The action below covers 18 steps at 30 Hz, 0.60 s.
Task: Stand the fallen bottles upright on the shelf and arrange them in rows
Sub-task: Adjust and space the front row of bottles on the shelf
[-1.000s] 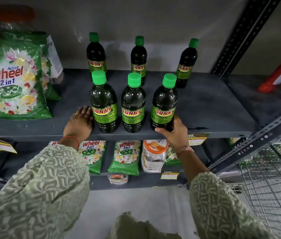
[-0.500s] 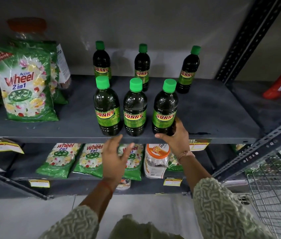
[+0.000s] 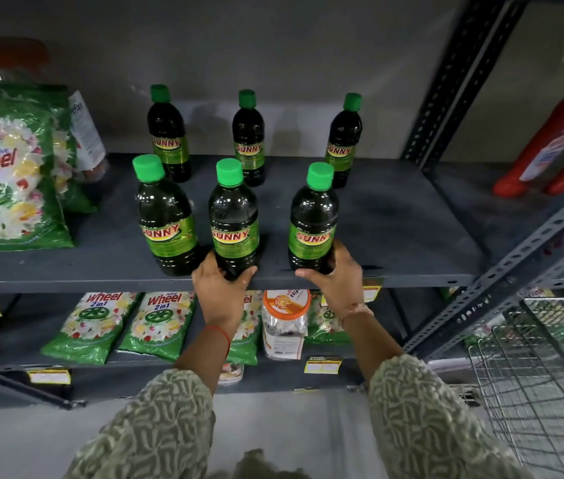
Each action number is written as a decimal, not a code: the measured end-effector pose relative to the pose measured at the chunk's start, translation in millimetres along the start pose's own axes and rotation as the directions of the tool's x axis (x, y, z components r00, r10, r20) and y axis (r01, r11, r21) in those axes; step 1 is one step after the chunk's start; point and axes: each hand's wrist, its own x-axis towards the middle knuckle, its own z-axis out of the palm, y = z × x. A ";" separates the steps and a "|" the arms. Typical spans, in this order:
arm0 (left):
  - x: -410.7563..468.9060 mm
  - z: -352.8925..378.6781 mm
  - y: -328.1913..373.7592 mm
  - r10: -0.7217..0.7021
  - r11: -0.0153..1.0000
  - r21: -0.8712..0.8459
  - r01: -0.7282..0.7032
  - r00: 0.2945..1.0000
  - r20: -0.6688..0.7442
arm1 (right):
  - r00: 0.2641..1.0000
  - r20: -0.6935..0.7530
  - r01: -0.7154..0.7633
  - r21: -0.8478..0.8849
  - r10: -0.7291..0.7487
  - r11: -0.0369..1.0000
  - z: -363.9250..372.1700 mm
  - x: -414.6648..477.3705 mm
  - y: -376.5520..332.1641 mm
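Dark bottles with green caps and "SUNNY" labels stand upright in two rows on the grey shelf (image 3: 394, 229). The back row holds a left bottle (image 3: 169, 140), a middle bottle (image 3: 249, 143) and a right bottle (image 3: 344, 146). In the front row stand a left bottle (image 3: 165, 223), a middle bottle (image 3: 234, 223) and a right bottle (image 3: 312, 223). My left hand (image 3: 220, 292) grips the base of the front middle bottle. My right hand (image 3: 337, 281) grips the base of the front right bottle at the shelf's front edge.
Green "Wheel" detergent bags (image 3: 11, 178) stand at the shelf's left. More bags (image 3: 156, 323) and an orange-lidded jar (image 3: 284, 323) fill the lower shelf. A slotted upright (image 3: 453, 81) bounds the right side, with red bottles (image 3: 550, 146) beyond. A wire basket (image 3: 543, 382) sits at lower right.
My left hand left the shelf edge by the left bottle, swung right and closed on the front middle bottle. My right hand slid the front right bottle rightward, widening the gap.
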 end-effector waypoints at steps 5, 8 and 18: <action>-9.1 19.8 13.7 0.036 0.999 -0.002 -0.036 0.999 0.034 | 0.996 -0.089 -0.013 -0.073 0.006 0.997 -52.1 8.2 23.9; -12.5 28.8 19.3 0.040 0.999 -0.014 -0.039 0.998 0.043 | 0.994 -0.106 -0.021 -0.106 0.010 0.994 -73.7 13.1 33.2; -14.9 31.7 21.9 0.022 0.999 -0.042 -0.020 0.999 0.043 | 0.997 -0.058 -0.048 -0.059 0.045 0.997 -81.1 15.1 39.2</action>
